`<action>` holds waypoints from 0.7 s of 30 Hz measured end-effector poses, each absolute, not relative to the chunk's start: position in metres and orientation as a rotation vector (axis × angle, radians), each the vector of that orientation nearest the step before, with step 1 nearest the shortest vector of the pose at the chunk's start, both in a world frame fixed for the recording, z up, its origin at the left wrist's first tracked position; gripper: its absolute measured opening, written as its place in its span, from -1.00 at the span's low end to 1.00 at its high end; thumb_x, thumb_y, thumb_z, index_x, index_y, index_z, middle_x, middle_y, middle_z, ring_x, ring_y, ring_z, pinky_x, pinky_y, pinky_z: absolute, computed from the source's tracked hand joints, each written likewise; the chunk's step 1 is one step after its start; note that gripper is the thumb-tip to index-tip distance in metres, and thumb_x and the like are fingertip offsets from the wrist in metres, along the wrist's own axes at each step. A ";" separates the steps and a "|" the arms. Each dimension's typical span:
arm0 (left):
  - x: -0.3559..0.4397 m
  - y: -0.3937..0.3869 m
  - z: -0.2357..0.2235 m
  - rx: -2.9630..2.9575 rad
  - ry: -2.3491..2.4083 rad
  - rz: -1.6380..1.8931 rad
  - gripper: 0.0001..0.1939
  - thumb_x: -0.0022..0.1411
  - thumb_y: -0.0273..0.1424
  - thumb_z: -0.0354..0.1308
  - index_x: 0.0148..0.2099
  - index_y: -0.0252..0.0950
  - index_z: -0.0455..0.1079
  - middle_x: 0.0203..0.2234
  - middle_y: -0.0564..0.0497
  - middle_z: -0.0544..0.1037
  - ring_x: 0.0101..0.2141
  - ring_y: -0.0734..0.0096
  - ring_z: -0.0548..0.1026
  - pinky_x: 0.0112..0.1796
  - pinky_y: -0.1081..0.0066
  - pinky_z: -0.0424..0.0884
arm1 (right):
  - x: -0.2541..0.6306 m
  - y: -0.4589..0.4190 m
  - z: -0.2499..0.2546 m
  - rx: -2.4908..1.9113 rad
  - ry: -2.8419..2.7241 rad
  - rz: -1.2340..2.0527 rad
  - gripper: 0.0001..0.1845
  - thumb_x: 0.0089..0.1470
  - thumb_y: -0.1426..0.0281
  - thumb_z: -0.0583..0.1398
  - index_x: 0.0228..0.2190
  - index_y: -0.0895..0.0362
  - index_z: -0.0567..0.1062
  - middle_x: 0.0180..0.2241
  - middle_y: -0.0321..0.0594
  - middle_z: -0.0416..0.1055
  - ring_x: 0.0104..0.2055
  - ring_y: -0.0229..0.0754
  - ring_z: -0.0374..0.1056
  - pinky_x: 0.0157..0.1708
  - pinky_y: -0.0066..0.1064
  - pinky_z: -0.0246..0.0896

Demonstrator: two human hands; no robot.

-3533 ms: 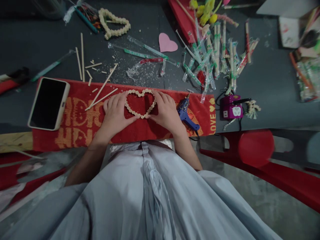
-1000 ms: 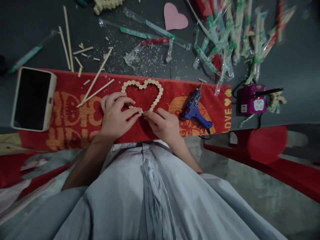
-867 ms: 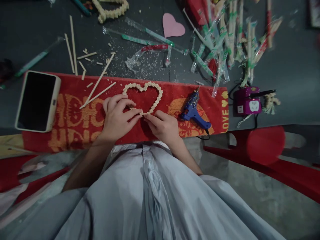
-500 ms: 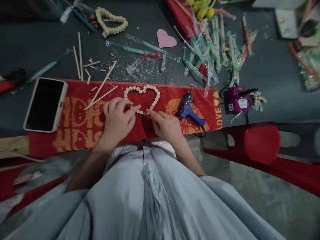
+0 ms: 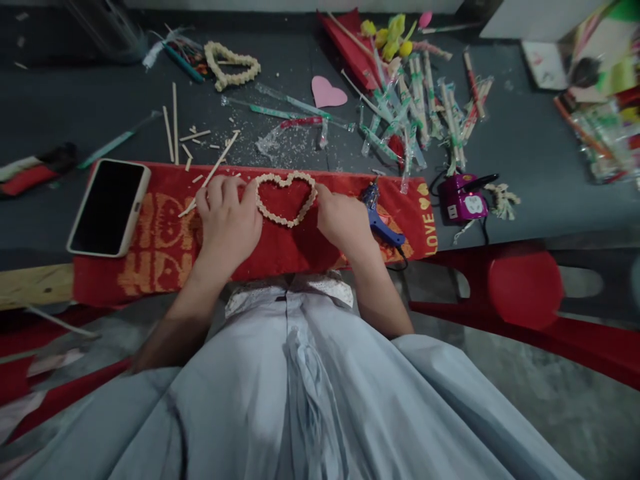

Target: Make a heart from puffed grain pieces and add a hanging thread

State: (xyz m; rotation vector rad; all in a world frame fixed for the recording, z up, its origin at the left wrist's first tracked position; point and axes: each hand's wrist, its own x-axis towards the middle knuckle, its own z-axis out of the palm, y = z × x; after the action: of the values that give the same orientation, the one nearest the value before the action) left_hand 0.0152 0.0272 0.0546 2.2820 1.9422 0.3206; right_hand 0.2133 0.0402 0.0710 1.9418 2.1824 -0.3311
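Observation:
A cream heart-shaped outline (image 5: pixel 291 221), built from short pieces of stick, lies flat on a red towel (image 5: pixel 280 257). At its left edge is my left hand (image 5: pixel 229 220), palm down with fingers spread on the towel and the thumb side touching the heart. My right hand (image 5: pixel 345 217) is closed at the heart's right edge, the index fingertip on the rim; its thumb is hidden. Partly behind my right hand lies a blue glue gun (image 5: pixel 385 231). Beside my left fingers rests a thin wooden stick (image 5: pixel 216 165).
A phone (image 5: pixel 107 208) lies on the towel's left end. Loose sticks, crumbs and plastic wrappers (image 5: pixel 300 123) cover the table beyond. Another stick heart (image 5: pixel 233 79), a pink paper heart (image 5: pixel 327 92) and a purple box (image 5: pixel 465 200) stand around. A red stool (image 5: pixel 525 287) is at right.
My hands have moved apart, from the heart's bottom edge up to its left and right sides. The camera view has shifted slightly.

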 end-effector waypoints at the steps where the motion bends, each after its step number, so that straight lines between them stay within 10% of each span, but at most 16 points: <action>1: 0.013 0.019 0.052 2.275 1.951 0.322 -0.45 0.42 -0.44 -0.02 0.38 -0.37 0.40 0.24 -0.40 0.45 0.30 -0.29 0.32 0.29 -0.24 0.16 | 0.214 0.033 0.071 1.945 2.166 -0.350 -0.37 0.41 0.51 -0.10 0.42 0.25 0.25 0.01 0.15 0.66 0.02 0.12 0.63 -0.12 -0.27 0.43; 21: 0.025 -0.044 0.006 2.478 1.757 0.404 -0.48 0.47 -0.42 0.03 0.40 -0.23 0.43 0.05 -0.29 0.55 0.10 -0.10 0.42 0.09 -0.07 0.32 | 0.202 -0.029 0.042 1.801 2.351 -0.569 -0.34 0.46 0.41 -0.14 0.49 0.24 0.19 0.12 0.13 0.62 -0.01 -0.03 0.62 -0.19 -0.35 0.40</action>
State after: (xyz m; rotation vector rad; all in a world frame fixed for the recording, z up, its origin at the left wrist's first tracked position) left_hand 0.0250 -0.0436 0.0062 2.4777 1.7565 0.4036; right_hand 0.2024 -0.0289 0.0417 1.8011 2.3513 -0.5688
